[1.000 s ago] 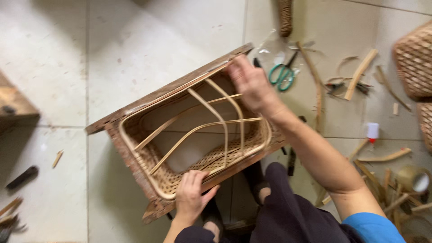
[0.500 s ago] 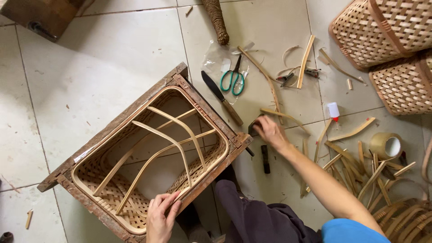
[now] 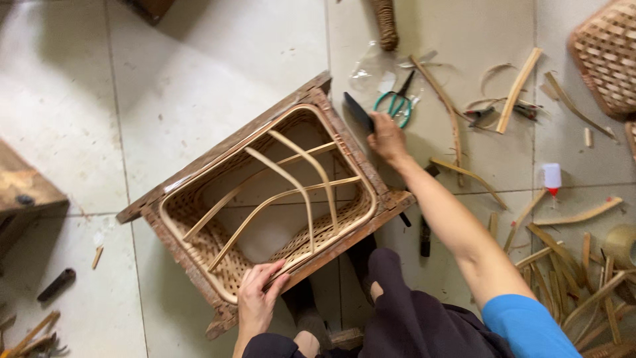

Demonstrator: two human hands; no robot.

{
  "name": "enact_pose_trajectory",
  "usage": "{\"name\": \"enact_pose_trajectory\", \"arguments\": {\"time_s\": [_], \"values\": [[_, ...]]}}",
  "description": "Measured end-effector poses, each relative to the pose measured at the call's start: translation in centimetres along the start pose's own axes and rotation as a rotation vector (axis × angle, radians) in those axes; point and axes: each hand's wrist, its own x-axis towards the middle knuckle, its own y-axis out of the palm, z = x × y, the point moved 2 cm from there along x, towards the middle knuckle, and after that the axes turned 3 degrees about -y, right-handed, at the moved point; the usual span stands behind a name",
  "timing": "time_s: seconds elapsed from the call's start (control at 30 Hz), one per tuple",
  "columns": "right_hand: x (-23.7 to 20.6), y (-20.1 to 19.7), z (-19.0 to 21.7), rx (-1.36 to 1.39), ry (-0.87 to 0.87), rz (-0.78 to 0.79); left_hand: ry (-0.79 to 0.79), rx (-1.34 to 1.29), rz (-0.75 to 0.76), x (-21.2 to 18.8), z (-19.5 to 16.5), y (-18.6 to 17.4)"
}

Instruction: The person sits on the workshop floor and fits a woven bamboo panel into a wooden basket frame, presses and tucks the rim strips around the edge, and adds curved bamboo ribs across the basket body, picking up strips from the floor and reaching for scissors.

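Just beyond the right fingers: green-handled scissors (image 3: 396,104) on clear plastic wrap (image 3: 371,66). Farther right: bamboo strips (image 3: 517,99), small glue bottle (image 3: 551,178), woven basket (image 3: 606,56), tape roll (image 3: 623,245).

Knife (image 3: 358,111) lies between frame (image 3: 265,199) and scissors (image 3: 395,103), seemingly.
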Motion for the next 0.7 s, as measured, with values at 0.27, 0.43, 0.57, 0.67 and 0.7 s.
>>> {"name": "enact_pose_trajectory", "arguments": {"time_s": [0.27,0.43,0.57,0.67,0.7], "values": [[-1.6,-11.9,4.2,0.385,0.063,0.122,0.060,-0.077,-0.070,0.6,-0.9,-0.6],[-5.3,-14.5,15.4,0.359,-0.513,0.309,0.060,-0.130,-0.132,0.3,-1.6,-0.6],[-8.0,-11.7,21.2,0.226,-0.495,0.843,0.085,-0.101,-0.183,0.0,-1.7,-0.5],[-9.6,-9.8,22.7,-0.151,-0.450,1.124,0.090,-0.064,-0.208,-0.1,-1.7,-0.4],[-9.9,-9.4,22.9,-0.156,-0.445,1.141,0.104,-0.063,-0.215,-0.2,-1.7,-0.4]]}}
